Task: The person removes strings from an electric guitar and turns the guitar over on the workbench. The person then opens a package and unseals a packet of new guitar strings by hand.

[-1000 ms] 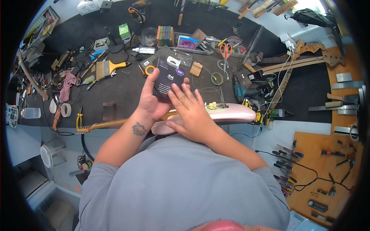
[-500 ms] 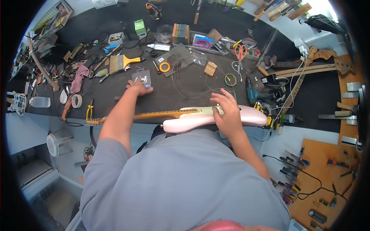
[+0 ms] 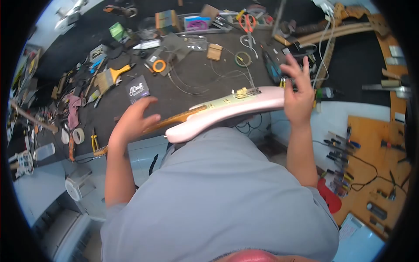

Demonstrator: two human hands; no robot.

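The pink electric guitar [image 3: 227, 110] lies along the front edge of the bench, its neck pointing left. Over the neck is my left hand [image 3: 134, 118], fingers apart and holding nothing; whether it touches the neck I cannot tell. Just beyond its fingers, the dark printed packet [image 3: 138, 88] rests on the bench. My right hand [image 3: 299, 94] is raised at the right end of the guitar body, its fingers spread and empty. Thin loose strings [image 3: 187, 89] curl on the bench behind the guitar, some running to its bridge [image 3: 248, 92].
Behind lie orange tape [image 3: 159, 66], a wooden block [image 3: 214, 52], green tape [image 3: 243, 59] and red scissors [image 3: 247, 24]. A wide brush [image 3: 107, 80] and pliers [image 3: 94, 142] are at the left. A drill [image 3: 272, 67] and guitar necks [image 3: 336, 36] are at the right.
The packet went from my left hand to the bench, and that hand has drawn back to the neck. My right hand has moved right, off the guitar's middle. The view has shifted and tilted.
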